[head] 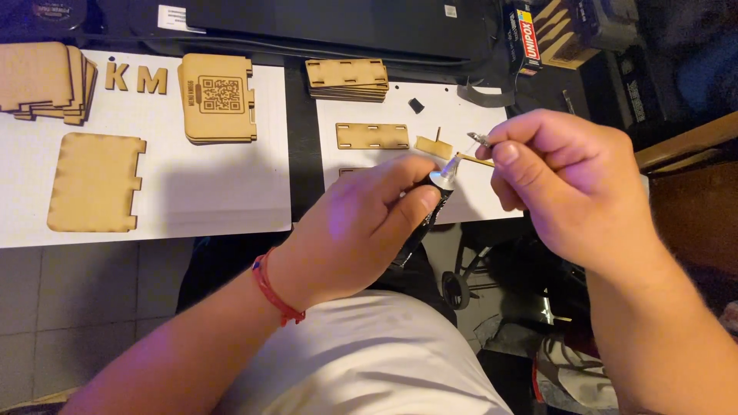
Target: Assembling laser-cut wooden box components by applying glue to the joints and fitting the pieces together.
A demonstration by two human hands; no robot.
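A dark glue tube (427,219) with a silvery neck sits clamped in the left hand (361,230), its nozzle pointing up and to the right above the near edge of the bench (304,154), while the right hand (561,180) pinches a small, thin metallic piece (478,139) between thumb and fingertip just beside that nozzle; both grips are closed tight on what they hold. The risk, judged from this pose, is plain: a hard squeeze on the soft tube could push adhesive onto the fingers or drip it on the white paper sheet (461,107) below, and the tiny piece, held only at its end, could slip and fall to the floor between the knees. A thin wooden strip (475,160) lies just behind the nozzle and could be smeared. Farther out, the flat parts are pale laser-cut wood with notched, toothed edges: a slotted strip (372,136) and a small tabbed piece (433,146) on the right sheet, a stack of slotted strips (347,79) at the far edge, an engraved panel stack (217,97), two cut letters (136,78), a plain notched panel (94,182) and a further pile of panels (46,81) at far left. A small cardboard carton (525,34) stands at far right, and a red cord bracelet (270,288) circles the left wrist.
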